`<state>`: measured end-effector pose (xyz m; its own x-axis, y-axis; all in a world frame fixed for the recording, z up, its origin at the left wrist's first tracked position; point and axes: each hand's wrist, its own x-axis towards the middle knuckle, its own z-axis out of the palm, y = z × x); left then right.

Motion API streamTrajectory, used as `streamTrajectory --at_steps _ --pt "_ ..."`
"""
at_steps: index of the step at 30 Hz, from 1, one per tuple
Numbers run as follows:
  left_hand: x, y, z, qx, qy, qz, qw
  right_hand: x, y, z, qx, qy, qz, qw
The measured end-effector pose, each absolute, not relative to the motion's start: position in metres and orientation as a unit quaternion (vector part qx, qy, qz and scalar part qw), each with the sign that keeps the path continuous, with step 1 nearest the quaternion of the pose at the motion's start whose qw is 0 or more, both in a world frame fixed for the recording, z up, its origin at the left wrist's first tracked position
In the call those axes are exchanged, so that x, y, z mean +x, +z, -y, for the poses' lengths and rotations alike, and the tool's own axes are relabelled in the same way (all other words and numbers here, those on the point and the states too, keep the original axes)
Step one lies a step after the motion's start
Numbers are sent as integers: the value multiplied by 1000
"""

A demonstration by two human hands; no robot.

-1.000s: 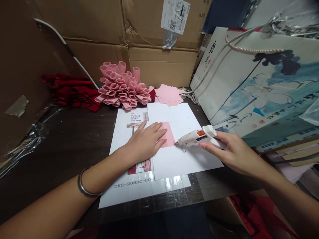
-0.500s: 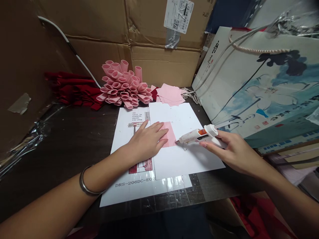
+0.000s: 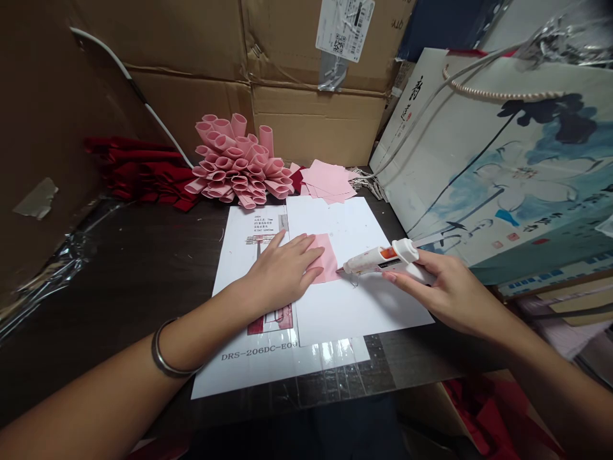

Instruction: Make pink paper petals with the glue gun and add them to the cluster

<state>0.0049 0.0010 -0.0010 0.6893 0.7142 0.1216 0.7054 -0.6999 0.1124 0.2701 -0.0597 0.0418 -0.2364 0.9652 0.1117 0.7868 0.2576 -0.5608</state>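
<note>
My left hand (image 3: pixel 282 265) lies flat with fingers stretched out over the left part of a pink square (image 3: pixel 327 259), thin like felt or paper. The square rests on a white sheet (image 3: pixel 364 306). My right hand (image 3: pixel 440 284) is wrapped round a white glue gun (image 3: pixel 383 260), whose nozzle points left at the square's right edge, near its lower corner. Whether the tip touches the square I cannot tell. Beneath my left wrist is a printed sheet (image 3: pixel 230 319) with text and a picture, partly covered by my arm.
Behind the sheets stand many rolled pink tubes (image 3: pixel 239 163) and a stack of pink squares (image 3: pixel 329 181). Folded dark red pieces (image 3: pixel 143 172) lie at the left. Cardboard boxes (image 3: pixel 316 128) wall the back; a painted paper bag (image 3: pixel 479 166) stands right. A cable (image 3: pixel 407 140) hangs in front of it.
Almost nothing differs. The glue gun's nozzle has shifted very slightly up along the square's right edge, while my left hand stays pressed in place.
</note>
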Motion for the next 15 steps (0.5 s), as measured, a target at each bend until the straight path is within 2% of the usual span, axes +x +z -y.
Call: streamTrajectory --at_steps 15 --pt "5 0 0 918 75 -388 29 271 39 58 -585 183 762 208"
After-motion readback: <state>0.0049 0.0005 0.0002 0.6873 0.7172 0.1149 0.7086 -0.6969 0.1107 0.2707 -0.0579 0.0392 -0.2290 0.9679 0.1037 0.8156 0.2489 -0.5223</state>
